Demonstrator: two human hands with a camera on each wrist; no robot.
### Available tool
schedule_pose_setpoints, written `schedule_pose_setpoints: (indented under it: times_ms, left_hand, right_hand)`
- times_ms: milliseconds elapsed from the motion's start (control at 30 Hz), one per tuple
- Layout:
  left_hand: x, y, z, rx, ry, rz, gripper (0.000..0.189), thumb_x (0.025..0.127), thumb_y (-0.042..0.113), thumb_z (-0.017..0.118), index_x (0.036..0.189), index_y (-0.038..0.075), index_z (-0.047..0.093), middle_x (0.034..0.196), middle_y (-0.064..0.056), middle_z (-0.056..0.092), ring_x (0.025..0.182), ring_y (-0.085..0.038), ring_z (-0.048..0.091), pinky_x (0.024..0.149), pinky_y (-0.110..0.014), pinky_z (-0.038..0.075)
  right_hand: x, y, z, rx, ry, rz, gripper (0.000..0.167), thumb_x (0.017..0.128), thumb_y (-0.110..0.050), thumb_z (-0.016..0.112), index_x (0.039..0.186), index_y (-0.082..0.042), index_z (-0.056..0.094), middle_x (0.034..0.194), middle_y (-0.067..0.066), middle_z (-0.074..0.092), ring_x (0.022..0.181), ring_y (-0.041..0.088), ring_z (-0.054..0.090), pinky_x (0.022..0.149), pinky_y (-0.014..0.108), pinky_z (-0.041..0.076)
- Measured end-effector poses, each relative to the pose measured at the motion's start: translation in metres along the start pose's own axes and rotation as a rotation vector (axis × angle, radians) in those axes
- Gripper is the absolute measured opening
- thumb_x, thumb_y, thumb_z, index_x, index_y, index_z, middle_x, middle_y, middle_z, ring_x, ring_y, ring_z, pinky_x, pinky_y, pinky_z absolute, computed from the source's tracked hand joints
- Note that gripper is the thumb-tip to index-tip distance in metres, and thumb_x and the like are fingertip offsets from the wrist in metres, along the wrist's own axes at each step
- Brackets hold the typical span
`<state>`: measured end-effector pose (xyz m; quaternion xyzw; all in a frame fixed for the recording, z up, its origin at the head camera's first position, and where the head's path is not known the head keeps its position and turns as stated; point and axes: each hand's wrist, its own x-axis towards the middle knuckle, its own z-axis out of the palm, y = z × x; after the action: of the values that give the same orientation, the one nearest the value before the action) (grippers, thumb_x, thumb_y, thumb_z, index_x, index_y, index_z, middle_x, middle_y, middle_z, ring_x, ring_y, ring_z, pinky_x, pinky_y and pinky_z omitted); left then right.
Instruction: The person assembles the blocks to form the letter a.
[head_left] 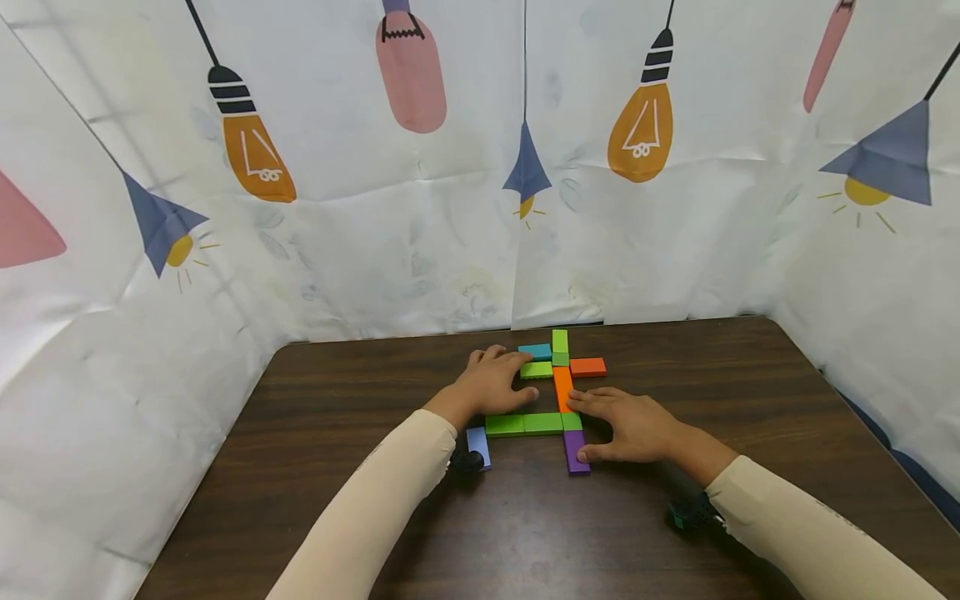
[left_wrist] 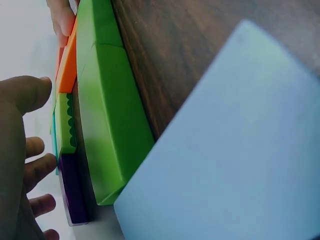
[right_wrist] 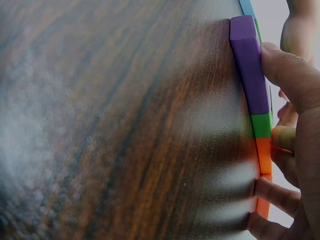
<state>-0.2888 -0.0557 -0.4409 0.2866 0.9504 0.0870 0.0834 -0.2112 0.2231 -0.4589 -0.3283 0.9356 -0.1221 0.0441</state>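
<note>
The purple block lies flat at the near right of a joined block layout, below the green row and the orange block. The right hand, ungripped, touches the purple block with its thumb, fingers at the orange block; the left hand, spread and holding nothing, is beside the teal block, contact unclear. Brown table beneath; patterned cloth at the far side.
</note>
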Motion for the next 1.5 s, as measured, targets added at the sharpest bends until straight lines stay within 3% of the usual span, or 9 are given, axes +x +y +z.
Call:
schedule_pose_setpoints:
  times_ms: [267, 533, 833, 1100, 1500]
  left_hand:
    - [-0.001, -0.01, -0.003, 0.0, 0.018, -0.041, 0.072, 0.1, 0.062, 0.05, 0.16, 0.023, 0.037, 0.16, 0.0, 0.042, 0.15, -0.031, 0.026, 0.117, -0.057, 0.018]
    - [-0.004, -0.033, -0.004, 0.02, 0.054, -0.075, 0.071, 0.101, 0.063, 0.047, 0.159, 0.024, 0.039, 0.159, -0.001, 0.042, 0.147, -0.031, 0.031, 0.112, -0.056, 0.025]
    - [-0.016, -0.056, -0.009, 0.03, 0.052, -0.131, 0.068, 0.103, 0.058, 0.048, 0.159, 0.022, 0.039, 0.162, -0.006, 0.036, 0.149, -0.037, 0.027, 0.111, -0.064, 0.024]
    - [-0.026, -0.07, -0.013, 0.03, 0.044, -0.171, 0.064, 0.104, 0.054, 0.047, 0.16, 0.027, 0.038, 0.159, -0.006, 0.037, 0.147, -0.036, 0.028, 0.111, -0.063, 0.023]
    - [-0.032, -0.083, -0.012, 0.031, 0.093, -0.187, 0.046, 0.102, 0.04, 0.053, 0.145, 0.023, 0.056, 0.158, -0.006, 0.042, 0.148, -0.036, 0.028, 0.111, -0.064, 0.022]
  right_hand:
    - [0.0, -0.002, 0.0, 0.005, 0.001, 0.011, 0.09, 0.086, -0.078, 0.06, 0.155, -0.022, 0.048, 0.158, -0.004, 0.045, 0.141, 0.03, 0.045, 0.091, 0.062, 0.051]
    - [0.0, -0.004, -0.001, 0.004, -0.002, 0.014, 0.089, 0.086, -0.077, 0.061, 0.155, -0.022, 0.049, 0.158, -0.004, 0.045, 0.142, 0.03, 0.043, 0.092, 0.06, 0.051]
    - [-0.001, -0.005, -0.001, -0.009, 0.008, 0.007, 0.088, 0.086, -0.076, 0.061, 0.154, -0.021, 0.05, 0.158, -0.003, 0.045, 0.141, 0.029, 0.044, 0.091, 0.057, 0.052]
    - [-0.001, -0.004, 0.0, -0.009, 0.009, 0.01, 0.089, 0.086, -0.076, 0.061, 0.155, -0.021, 0.049, 0.158, -0.004, 0.045, 0.141, 0.029, 0.044, 0.09, 0.057, 0.053]
    - [-0.001, -0.003, 0.001, -0.013, 0.017, 0.006, 0.09, 0.086, -0.079, 0.059, 0.154, -0.022, 0.05, 0.157, -0.004, 0.046, 0.141, 0.028, 0.045, 0.087, 0.055, 0.054]
